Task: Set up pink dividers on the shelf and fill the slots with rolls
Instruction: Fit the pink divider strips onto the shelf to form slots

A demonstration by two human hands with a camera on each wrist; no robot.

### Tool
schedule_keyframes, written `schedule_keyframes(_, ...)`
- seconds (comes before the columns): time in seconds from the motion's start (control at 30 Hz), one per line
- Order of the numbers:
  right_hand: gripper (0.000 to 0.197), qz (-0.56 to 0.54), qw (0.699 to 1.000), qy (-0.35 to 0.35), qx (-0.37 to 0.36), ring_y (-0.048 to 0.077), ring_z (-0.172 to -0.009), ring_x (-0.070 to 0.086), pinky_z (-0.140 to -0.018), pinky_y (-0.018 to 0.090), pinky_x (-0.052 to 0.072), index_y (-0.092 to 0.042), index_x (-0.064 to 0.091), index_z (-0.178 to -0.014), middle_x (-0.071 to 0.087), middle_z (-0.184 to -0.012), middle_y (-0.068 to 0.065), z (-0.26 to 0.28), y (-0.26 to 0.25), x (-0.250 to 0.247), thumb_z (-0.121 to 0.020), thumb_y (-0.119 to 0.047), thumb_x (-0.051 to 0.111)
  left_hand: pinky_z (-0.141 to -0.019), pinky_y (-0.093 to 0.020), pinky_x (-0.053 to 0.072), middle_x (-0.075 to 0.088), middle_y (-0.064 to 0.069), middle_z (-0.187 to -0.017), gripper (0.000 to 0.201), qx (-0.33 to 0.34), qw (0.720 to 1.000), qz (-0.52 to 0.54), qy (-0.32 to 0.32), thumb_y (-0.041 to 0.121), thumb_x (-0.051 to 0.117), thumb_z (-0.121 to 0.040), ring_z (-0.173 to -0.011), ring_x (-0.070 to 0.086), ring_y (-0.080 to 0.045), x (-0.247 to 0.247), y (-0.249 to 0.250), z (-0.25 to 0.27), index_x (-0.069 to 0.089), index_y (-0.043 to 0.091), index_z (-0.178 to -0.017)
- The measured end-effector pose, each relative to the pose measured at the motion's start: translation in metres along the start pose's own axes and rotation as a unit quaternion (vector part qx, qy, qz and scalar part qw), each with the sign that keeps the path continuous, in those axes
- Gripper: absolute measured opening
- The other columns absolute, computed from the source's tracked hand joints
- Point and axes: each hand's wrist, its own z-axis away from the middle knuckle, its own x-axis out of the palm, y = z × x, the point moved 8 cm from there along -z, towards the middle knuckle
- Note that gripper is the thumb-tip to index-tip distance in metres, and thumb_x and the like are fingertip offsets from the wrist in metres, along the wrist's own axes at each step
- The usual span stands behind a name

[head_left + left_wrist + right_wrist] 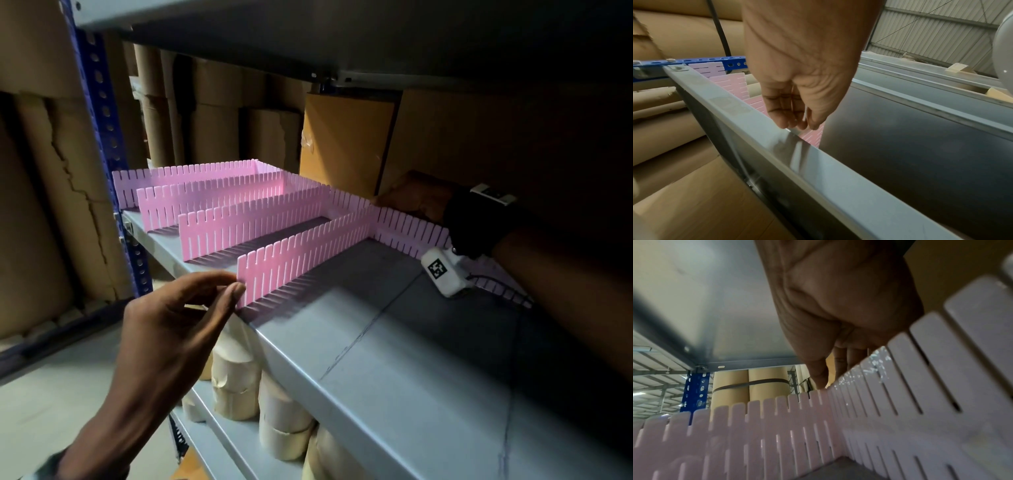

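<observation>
Grey metal shelf [394, 342] is carrying slotted pink dividers [219, 198]. Left hand [171, 329] is pinching the nearest divider [308, 253] at its front end; right hand [838, 308] is touching the back joint, grip unclear. Thin, light, bendy plastic, probably.

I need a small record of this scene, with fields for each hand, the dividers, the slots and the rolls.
left hand: pinches the front end of the nearest cross divider
right hand: at the back, on the long rear divider; grip unclear
dividers: four cross pieces upright, joined to the rear one
slots: no rolls in them
rolls: on the lower shelf
shelf: grey metal
</observation>
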Motion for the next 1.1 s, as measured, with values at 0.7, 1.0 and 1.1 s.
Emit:
schedule_keyframes(0.7, 0.033, -0.006, 0.999, 0.036, -0.004, 0.036, -0.105, 0.067, -0.089, 0.042, 0.055, 0.005, 0.070, -0.109, 0.072, -0.108, 0.020, -0.011, 0.002, 0.001, -0.090, -0.023, 0.071, -0.060, -0.026, 0.059, 0.076, 0.011, -0.073, 0.009, -0.049, 0.997, -0.046, -0.041, 0.026, 0.078, -0.085, -0.063, 0.072, -0.003, 0.003, -0.017, 0.000, 0.080, 0.018, -0.084)
schedule_keyframes(1.0, 0.029, -0.002, 0.999, 0.044, 0.001, 0.031, -0.093, 0.064, -0.078, 0.033, 0.052, 0.009, 0.066, -0.105, 0.068, -0.103, 0.020, 0.007, -0.009, 0.003, -0.094, -0.018, 0.065, -0.058, -0.014, 0.055, 0.074, 0.013, -0.071, 0.006, -0.027, 0.997, -0.039, -0.053, 0.019, 0.076, -0.089, -0.065, 0.071, -0.001, 0.007, -0.015, 0.001, 0.077, 0.018, -0.083)
schedule_keyframes(1.1, 0.023, 0.028, 0.999, 0.033, 0.017, 0.018, -0.068, 0.052, -0.060, 0.026, 0.041, -0.008, 0.057, -0.075, 0.056, -0.075, 0.007, 0.020, -0.018, 0.002, -0.096, -0.019, 0.062, -0.056, -0.010, 0.051, 0.074, 0.011, -0.070, 0.007, -0.032, 0.998, -0.026, -0.050, 0.016, 0.076, -0.089, -0.063, 0.070, 0.000, 0.007, -0.016, 0.001, 0.077, 0.014, -0.083)
